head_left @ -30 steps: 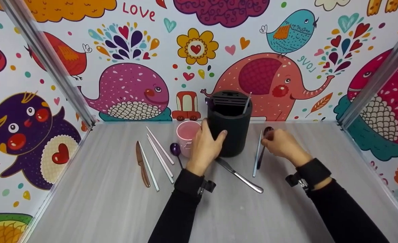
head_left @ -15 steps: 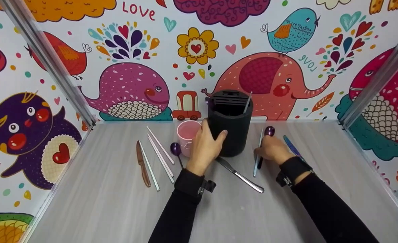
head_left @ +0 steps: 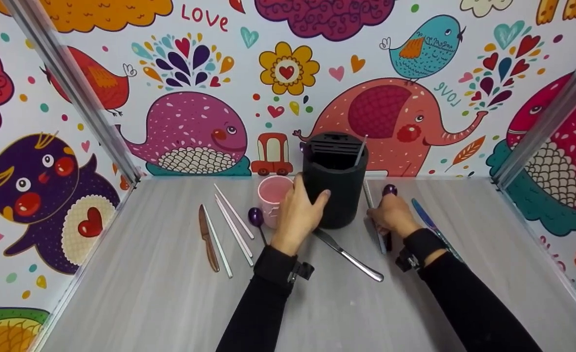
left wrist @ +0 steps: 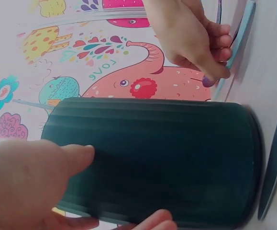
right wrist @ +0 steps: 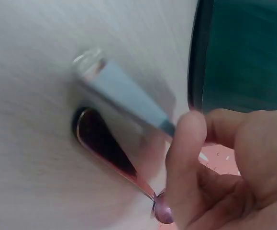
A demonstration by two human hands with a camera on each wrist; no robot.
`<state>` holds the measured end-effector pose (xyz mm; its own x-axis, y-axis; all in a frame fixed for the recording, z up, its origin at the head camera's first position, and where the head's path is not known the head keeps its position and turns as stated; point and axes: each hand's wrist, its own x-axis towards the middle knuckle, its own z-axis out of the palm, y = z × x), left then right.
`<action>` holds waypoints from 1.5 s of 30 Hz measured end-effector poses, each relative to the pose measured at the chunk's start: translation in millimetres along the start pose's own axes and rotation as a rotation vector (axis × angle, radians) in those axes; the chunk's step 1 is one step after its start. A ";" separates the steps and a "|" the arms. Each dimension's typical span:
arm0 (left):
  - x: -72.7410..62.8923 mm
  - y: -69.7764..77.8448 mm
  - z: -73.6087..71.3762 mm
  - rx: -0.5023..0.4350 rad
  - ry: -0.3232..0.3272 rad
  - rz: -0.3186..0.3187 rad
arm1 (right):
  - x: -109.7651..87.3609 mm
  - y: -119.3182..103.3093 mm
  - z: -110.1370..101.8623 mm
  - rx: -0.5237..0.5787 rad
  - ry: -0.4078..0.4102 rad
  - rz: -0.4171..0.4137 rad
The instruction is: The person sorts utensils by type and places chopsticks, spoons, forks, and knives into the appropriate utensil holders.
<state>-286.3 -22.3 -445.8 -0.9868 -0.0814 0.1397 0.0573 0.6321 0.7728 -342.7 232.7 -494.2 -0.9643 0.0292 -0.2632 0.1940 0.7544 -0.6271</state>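
Observation:
My left hand (head_left: 298,215) holds the side of a black utensil holder (head_left: 339,200), thumb and fingers spread round it in the left wrist view. The holder stands upright at the back, with a thin light stick (head_left: 361,150) and a purple spoon end (head_left: 303,146) at its rim. Right of it, my right hand (head_left: 393,215) pinches a light blue chopstick (right wrist: 128,93) between thumb and fingers. Its butt end is tilted just over the table in the right wrist view. Beside it lies a purple spoon (right wrist: 105,139) with a dark handle, partly hidden by the hand in the head view.
A blue knife (head_left: 427,215) lies by my right wrist, and a silver table knife (head_left: 351,259) before the holder. To the left are a pink mug (head_left: 270,193), another purple spoon (head_left: 255,216), pink chopsticks (head_left: 234,230), a pale chopstick (head_left: 218,242) and a brown knife (head_left: 208,239).
My right hand has come left and down from over the spoon and taken hold of the light blue chopstick, whose near end has swung right. My left hand stays on the holder.

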 end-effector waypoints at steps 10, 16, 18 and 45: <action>0.7 3.2 -1.0 0.023 -0.002 0.005 | -6.9 -6.3 -20.2 0.047 0.369 -0.335; 0.3 3.1 -0.5 0.036 -0.022 -0.019 | -21.4 -29.1 -44.2 0.108 0.761 -0.559; 0.9 3.0 -0.9 0.033 -0.018 -0.016 | -31.0 -43.5 -56.2 0.198 0.841 -0.617; 0.1 -1.5 -2.3 0.034 0.017 0.029 | -48.3 -89.2 -50.1 0.295 0.679 -0.874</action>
<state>-286.1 -25.0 -445.5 -0.9820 -0.0756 0.1730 0.0808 0.6601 0.7468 -322.5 196.9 -388.8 -0.6712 -0.0140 0.7412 -0.6422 0.5103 -0.5720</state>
